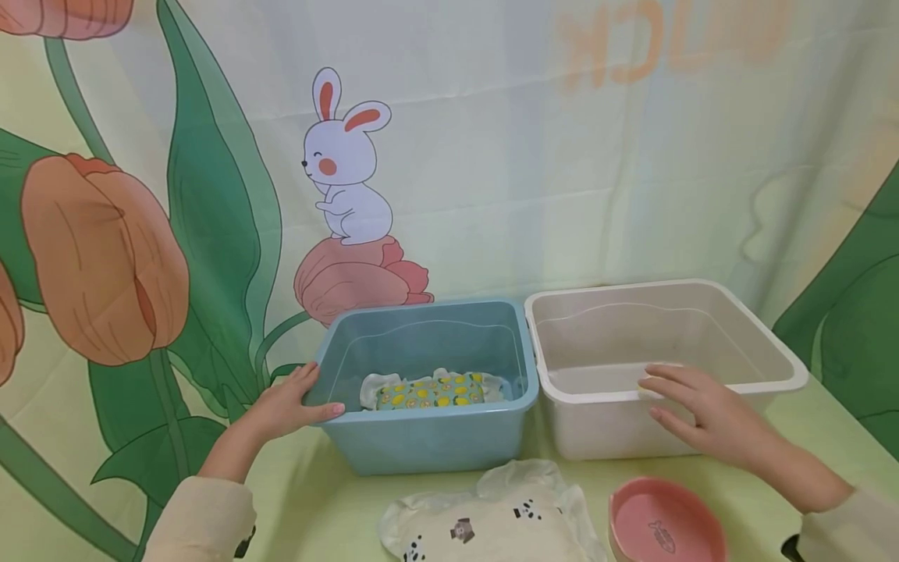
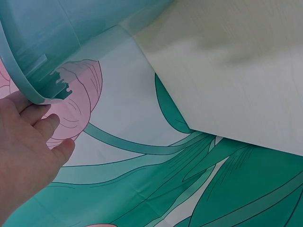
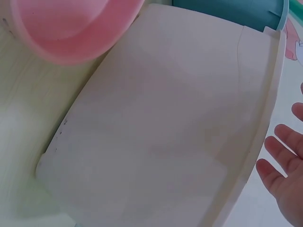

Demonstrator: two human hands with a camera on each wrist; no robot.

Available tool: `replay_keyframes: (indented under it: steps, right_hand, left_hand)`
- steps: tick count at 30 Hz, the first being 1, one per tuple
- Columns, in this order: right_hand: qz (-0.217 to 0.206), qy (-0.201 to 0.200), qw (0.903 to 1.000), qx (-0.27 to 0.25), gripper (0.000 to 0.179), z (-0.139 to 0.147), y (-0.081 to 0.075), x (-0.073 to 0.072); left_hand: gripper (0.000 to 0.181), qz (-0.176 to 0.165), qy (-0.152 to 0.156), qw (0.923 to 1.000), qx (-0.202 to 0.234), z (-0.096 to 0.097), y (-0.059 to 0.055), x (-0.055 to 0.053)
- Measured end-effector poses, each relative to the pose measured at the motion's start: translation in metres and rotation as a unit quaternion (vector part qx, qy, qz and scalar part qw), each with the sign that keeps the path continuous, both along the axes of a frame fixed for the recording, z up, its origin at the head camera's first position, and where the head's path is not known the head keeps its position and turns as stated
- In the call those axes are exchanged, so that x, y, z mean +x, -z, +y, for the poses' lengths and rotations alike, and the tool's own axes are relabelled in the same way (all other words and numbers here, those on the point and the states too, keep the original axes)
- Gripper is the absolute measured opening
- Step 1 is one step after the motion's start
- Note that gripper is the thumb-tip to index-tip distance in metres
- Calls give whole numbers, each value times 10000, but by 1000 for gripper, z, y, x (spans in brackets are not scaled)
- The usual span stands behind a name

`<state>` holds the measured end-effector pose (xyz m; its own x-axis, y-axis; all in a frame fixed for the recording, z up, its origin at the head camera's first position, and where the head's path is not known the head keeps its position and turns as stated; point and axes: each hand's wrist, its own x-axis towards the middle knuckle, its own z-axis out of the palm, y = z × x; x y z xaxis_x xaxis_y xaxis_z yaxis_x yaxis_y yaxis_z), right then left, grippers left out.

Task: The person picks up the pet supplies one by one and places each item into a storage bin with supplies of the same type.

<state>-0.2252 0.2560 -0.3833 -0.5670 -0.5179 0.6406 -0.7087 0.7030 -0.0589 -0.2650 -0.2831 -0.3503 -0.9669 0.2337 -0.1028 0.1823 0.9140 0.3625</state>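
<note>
My left hand (image 1: 284, 402) rests at the front left corner of a light blue plastic bin (image 1: 428, 441), its thumb along the front rim. In the left wrist view the fingertips (image 2: 40, 112) touch the rim from outside, loosely bent. Inside that bin lies a small ruffled pillow (image 1: 435, 392) with a lemon print. Over the front rim of a white plastic bin (image 1: 618, 429) hovers my right hand (image 1: 716, 417), fingers spread and holding nothing. The right wrist view places this hand (image 3: 289, 161) beside the rim, apart from it.
A cream ruffled pillow (image 1: 485, 523) with panda prints lies on the pale green tabletop (image 1: 302, 499) before the bins. To its right sits a pink bowl (image 1: 663, 527) with a fish-shaped mark. Behind hangs a printed curtain (image 1: 492, 172) with tulips and a rabbit.
</note>
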Motion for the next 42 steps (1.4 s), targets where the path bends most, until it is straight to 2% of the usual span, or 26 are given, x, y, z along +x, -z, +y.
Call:
replay_keyframes:
  steps: [5,8,13,19,28,34,42]
  right_hand:
    - [395,-411,9981,-239,31,-3,3,-4]
    - [584,-613,9959,-326,35,-6,4,-6]
    - [728,-659,9947,-307,44,-9,4,-4]
    - [869,-719,9931,-330,43,-12,7,-4]
    - [648,-597,9957,-274,45,-13,7,1]
    - [430,-563,9974,-144,28,-13,11,6]
    - [544,-678,9962,-45,30,-14,16,8]
  left_hand:
    - [96,-19,-22,10000,-4,0,-1,-1]
    - [96,-28,-27,10000,2,0,-1,-1]
    - [96,-42,-34,10000,-17,0,0,-2]
    - [97,-72,-58,10000,-19,0,-1,-3]
    - [97,-36,-29,10000,-48,-1,0,-4]
    - [97,-45,-24,10000,-48,-1,0,-3]
    - [97,-63,-51,10000,-55,-1,2,-2]
